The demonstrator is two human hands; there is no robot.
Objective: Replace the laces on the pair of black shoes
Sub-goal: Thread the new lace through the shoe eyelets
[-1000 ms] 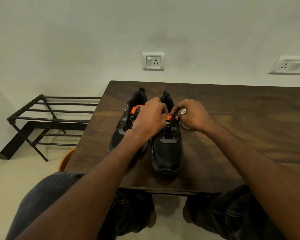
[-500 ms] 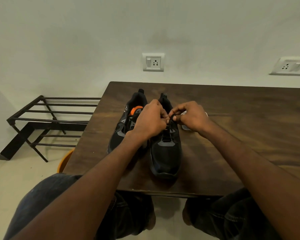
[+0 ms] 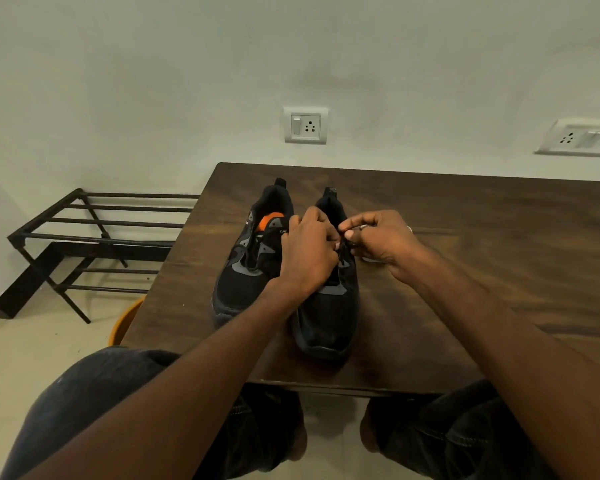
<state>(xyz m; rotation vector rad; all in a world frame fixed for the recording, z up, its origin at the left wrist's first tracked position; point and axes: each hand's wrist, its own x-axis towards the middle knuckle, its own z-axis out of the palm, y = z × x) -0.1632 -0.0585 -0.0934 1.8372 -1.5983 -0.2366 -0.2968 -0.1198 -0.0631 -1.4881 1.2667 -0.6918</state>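
Observation:
Two black shoes stand side by side on a dark wooden table [image 3: 482,258], toes toward me. The left shoe [image 3: 248,268] shows an orange insole and grey panels. Over the lacing area of the right shoe [image 3: 329,313] both my hands meet. My left hand [image 3: 309,254] has its fingers curled at the tongue, pinching a black lace [image 3: 343,249]. From the other side, my right hand [image 3: 385,242] pinches the same lace between thumb and fingertips. The lace's upper part is hidden by the fingers.
A small white object [image 3: 371,259] lies on the table partly under my right hand. A black metal rack [image 3: 94,237] stands on the floor to the left, an orange bucket rim [image 3: 125,320] by the table corner. Wall sockets [image 3: 305,124] sit behind.
Both hands stayed at the right shoe's lacing and shifted slightly away from me; the fingertips closed in on the lace, covering the orange spot seen earlier between them.

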